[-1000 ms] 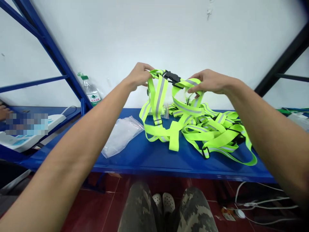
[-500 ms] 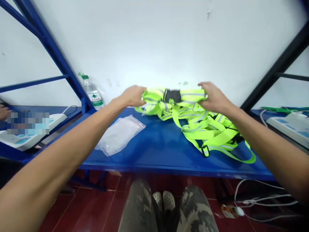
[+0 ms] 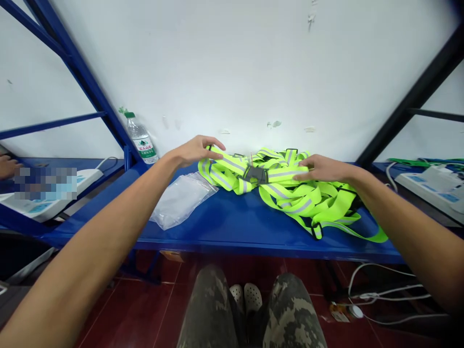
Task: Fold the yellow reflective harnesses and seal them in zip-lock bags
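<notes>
One silver-striped woven harness (image 3: pixel 256 175) lay at twelve o'clock | left hand (image 3: pixel 195 149) cupped one end, fingers parted, grip unclear; right hand (image 3: pixel 322 168) pinched the other | filmy bags (image 3: pixel 180 201), eight o'clock from harness | clear bottle (image 3: pixel 144 143), ten, contents indistinct

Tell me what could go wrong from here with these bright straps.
The buckled strap between the left hand and right hand lies against the loose pile of straps, so lifting it might snag others. Its loops on the left come up to the plastic bags and could drag one along. The pile's outer loop lies near the front edge of the blue table; a tug might pull it over.
</notes>
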{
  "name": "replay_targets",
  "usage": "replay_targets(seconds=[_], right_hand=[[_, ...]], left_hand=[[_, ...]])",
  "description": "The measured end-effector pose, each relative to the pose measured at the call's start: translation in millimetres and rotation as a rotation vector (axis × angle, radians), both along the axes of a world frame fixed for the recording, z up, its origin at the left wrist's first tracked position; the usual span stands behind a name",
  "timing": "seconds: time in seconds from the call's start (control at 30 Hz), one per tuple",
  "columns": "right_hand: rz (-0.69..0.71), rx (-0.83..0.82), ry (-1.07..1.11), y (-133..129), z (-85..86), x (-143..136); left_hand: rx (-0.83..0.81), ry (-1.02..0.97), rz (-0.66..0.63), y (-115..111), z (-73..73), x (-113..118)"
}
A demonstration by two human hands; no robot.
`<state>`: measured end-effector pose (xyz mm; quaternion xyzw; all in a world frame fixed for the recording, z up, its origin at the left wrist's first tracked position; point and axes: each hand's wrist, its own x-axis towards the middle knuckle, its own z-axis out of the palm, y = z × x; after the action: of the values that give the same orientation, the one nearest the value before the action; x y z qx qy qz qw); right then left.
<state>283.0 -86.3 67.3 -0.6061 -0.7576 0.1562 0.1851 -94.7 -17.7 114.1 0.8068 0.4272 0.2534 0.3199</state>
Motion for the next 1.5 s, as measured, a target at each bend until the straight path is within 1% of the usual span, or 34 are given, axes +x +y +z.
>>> replay_targets(seconds=[0.07,0.13,0.17,0.23,0.33,0.4,0.43,0.5,0.57,0.63,0.7,0.73,0.8,0.87,0.9,0.97,1.03,1.1,1.13,1.2,1.27,1.33,1.37,1.43,1.47,1.5], right_hand=[[-0.089,0.064,0.102,0.4,2.3,-3.4],[-0.125,0.138,0.24,-0.2,6.6,-9.2],[-0.128,0.181,0.291,-0.9,9.2,-12.7],[-0.105,0.236,0.298,-3.0,14.3,-19.7],[-0.046,0.242,0.137,-7.1,20.3,-25.6],[-0.013,0.194,0.041,-10.2,22.7,-25.4],[-0.012,0.162,0.011,-11.8,23.5,-24.3],[-0.02,0.105,-0.02,-14.3,24.5,-20.7],[-0.015,0.061,-0.037,-15.1,25.4,-15.5],[-0.018,0.042,-0.052,-13.0,26.9,-8.4],[-0.092,0.085,-0.086,-7.0,29.7,0.5],[-0.159,0.146,-0.116,-2.8,31.6,5.2],[-0.293,0.326,-0.194,6.7,36.1,13.7],[-0.364,0.511,-0.261,15.2,40.9,18.8],[-0.366,0.576,-0.269,18.1,43.2,19.6],[-0.356,0.616,-0.228,20.4,47.3,18.1],[-0.365,0.579,-0.169,18.3,50.5,14.4],[-0.376,0.531,-0.142,13.9,52.8,11.2],[-0.379,0.508,-0.129,11.5,53.8,10.3],[-0.384,0.454,-0.046,6.9,55.7,10.4],[-0.394,0.411,0.07,2.8,57.6,12.1],[-0.403,0.422,0.173,-1.0,59.0,14.5],[-0.403,0.451,0.205,-2.5,59.5,15.5],[-0.423,0.479,0.227,-3.6,61.3,15.8],[-0.442,0.47,0.214,-2.7,63.6,14.9],[-0.454,0.453,0.191,-0.4,67.5,13.1]], left_hand=[[0.012,-0.214,0.104,-0.5,2.9,3.3],[0.057,-0.37,0.16,0.6,4.9,11.3],[0.095,-0.414,0.176,1.9,5.7,16.4],[0.207,-0.445,0.214,6.1,7.0,25.9],[0.449,-0.418,0.319,14.8,7.5,31.1],[0.601,-0.384,0.393,20.6,5.8,27.5],[0.652,-0.366,0.426,23.3,4.1,24.3],[0.691,-0.34,0.477,27.5,-0.6,17.2],[0.668,-0.321,0.498,29.3,-5.4,10.5],[0.629,-0.293,0.49,27.5,-8.1,4.9],[0.569,-0.222,0.433,22.4,-7.2,0.0],[0.523,-0.159,0.378,19.2,-5.5,-2.1],[0.422,0.006,0.241,13.0,-1.1,-5.0],[0.384,0.181,0.146,9.1,2.5,-5.2],[0.405,0.259,0.135,8.3,3.5,-4.3],[0.487,0.378,0.172,8.9,3.3,-1.2],[0.547,0.44,0.225,11.3,1.5,2.3],[0.534,0.464,0.248,13.6,-0.1,4.8],[0.487,0.464,0.243,14.2,-0.3,5.3],[0.296,0.403,0.196,13.3,1.4,4.4],[0.061,0.252,0.115,9.6,5.2,0.5],[-0.11,0.114,0.033,5.0,9.6,-6.3],[-0.163,0.087,0.001,3.5,11.2,-10.0],[-0.245,0.12,-0.054,4.2,12.9,-15.1],[-0.275,0.158,-0.071,7.2,13.4,-15.1],[-0.286,0.187,-0.057,12.1,14.5,-12.7]])
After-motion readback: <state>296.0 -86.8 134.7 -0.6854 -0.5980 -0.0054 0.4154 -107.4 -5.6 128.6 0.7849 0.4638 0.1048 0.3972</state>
